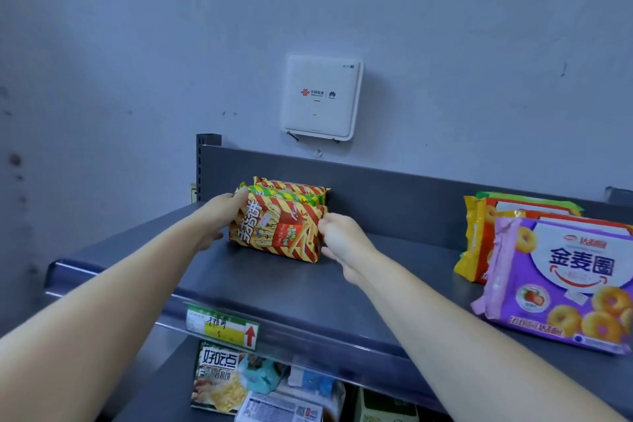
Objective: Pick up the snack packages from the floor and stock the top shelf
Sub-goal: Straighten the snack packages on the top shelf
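A bundle of red-and-yellow striped snack packages [279,226] stands upright on the grey top shelf [308,298], near its back wall. My left hand [219,219] grips the bundle's left side, fingers wrapped behind it. My right hand [339,236] pinches the front package's right edge with curled fingers. Behind the front pack stand a green-striped one [291,195] and another red-striped one.
A purple doughnut-biscuit package [565,284] leans with orange ones [486,236] at the shelf's right. A white router [322,98] hangs on the wall above. A price tag [222,327] sits on the shelf's front lip. More packages [219,380] lie on the lower shelf.
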Motion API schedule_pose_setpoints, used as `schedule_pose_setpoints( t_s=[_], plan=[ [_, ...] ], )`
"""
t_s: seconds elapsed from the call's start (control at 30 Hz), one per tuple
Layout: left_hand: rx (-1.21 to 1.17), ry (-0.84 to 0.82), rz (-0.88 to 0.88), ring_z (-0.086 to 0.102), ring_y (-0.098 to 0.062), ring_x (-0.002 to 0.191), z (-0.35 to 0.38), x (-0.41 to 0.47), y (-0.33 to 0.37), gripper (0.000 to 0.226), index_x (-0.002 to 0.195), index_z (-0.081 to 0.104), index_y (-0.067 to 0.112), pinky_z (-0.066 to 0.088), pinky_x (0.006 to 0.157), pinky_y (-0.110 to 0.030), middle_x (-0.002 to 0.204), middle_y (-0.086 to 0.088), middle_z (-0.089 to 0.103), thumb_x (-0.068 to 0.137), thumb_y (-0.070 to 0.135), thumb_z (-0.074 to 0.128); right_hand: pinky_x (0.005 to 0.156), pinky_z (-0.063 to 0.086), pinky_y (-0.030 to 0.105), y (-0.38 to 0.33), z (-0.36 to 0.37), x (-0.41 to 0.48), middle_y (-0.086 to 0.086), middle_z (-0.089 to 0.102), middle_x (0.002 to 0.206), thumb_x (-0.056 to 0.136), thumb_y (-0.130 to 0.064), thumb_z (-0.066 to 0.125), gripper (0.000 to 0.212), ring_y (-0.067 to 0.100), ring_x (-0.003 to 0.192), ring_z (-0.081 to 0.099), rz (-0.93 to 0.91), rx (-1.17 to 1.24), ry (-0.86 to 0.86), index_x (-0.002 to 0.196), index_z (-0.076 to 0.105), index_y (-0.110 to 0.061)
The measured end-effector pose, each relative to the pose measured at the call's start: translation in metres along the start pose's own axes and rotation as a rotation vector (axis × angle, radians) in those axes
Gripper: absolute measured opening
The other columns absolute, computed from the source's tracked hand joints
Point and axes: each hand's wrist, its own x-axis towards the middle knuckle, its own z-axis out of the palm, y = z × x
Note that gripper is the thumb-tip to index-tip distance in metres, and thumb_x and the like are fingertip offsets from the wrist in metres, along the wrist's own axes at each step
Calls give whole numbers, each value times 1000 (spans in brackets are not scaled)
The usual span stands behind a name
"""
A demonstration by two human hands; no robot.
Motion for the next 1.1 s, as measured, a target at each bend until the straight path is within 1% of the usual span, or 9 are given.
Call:
schedule_pose_setpoints(
  t_s=[0.13, 0.3, 0.4, 0.53, 0.67, 0.83, 0.93, 1.0, 1.1],
  plan=[
    [-59, -33, 1, 47, -25, 125, -7, 8, 0, 63, 138, 42, 14, 32, 108, -49, 135, -8, 54, 95, 59, 32, 106, 43, 45, -5, 16, 8, 16, 62, 119, 99, -18, 33, 31, 26, 114, 57, 1, 10, 29, 106, 60, -3],
    [-66, -73, 9, 37, -28, 136, -9, 7, 1, 67, 145, 29, 15, 24, 112, -52, 145, -9, 44, 95, 60, 32, 104, 43, 48, -5, 20, 7, 18, 59, 121, 99, -19, 34, 30, 31, 116, 55, -31, -37, 85, 111, 59, -7],
    [94, 129, 100, 25, -32, 142, -3, 6, 9, 78, 152, 13, 13, 23, 113, -53, 156, -11, 25, 94, 61, 32, 101, 46, 38, -6, 9, 3, 4, 59, 114, 101, -20, 35, 29, 21, 107, 54, -50, -41, 106, 119, 57, -13],
    [330, 309, 378, 26, -32, 142, 30, -7, 39, 69, 149, 25, 13, 18, 114, -58, 152, -13, 31, 95, 55, 34, 86, 39, 28, -22, -30, -17, -5, 55, 113, 100, -25, 40, 27, 18, 107, 50, -153, -28, 217, 121, 55, -20],
    [236, 85, 546, 36, -27, 136, 94, -40, 79, 60, 143, 39, 15, 30, 111, -42, 149, -9, 38, 96, 52, 39, 88, 41, 25, -51, -101, -42, -7, 61, 115, 97, -29, 50, 30, 12, 108, 55, -394, -93, 436, 121, 60, -16],
    [119, -272, 495, 42, -21, 131, 184, -91, 108, 56, 140, 45, 17, 30, 101, -31, 145, -3, 45, 97, 53, 36, 102, 42, 30, -52, -219, -80, -1, 63, 123, 96, -29, 52, 30, 12, 117, 55, -560, -234, 800, 119, 62, -13],
    [14, -439, 322, 27, -22, 143, 235, -114, 112, 71, 147, 33, 18, 20, 114, -40, 155, -3, 30, 93, 64, 31, 100, 38, 29, -17, -276, -96, -1, 57, 132, 98, -36, 44, 37, 15, 124, 50, -422, -208, 960, 126, 57, -15],
    [-93, -516, 238, 27, -22, 143, 264, -128, 112, 67, 134, 49, 23, 19, 115, -44, 151, -2, 37, 91, 69, 28, 98, 40, 32, 10, -299, -100, 1, 55, 132, 99, -45, 37, 45, 20, 122, 50, -237, -114, 944, 129, 51, -14],
    [-308, -593, 127, 63, -19, 108, 294, -143, 112, 66, 91, 63, 22, 52, 83, -33, 101, 0, 70, 87, 73, 21, 70, 43, 30, 35, -313, -111, 1, 66, 92, 98, -60, 25, 57, 19, 90, 62, 18, 176, 770, 104, 58, -13]
  ],
)
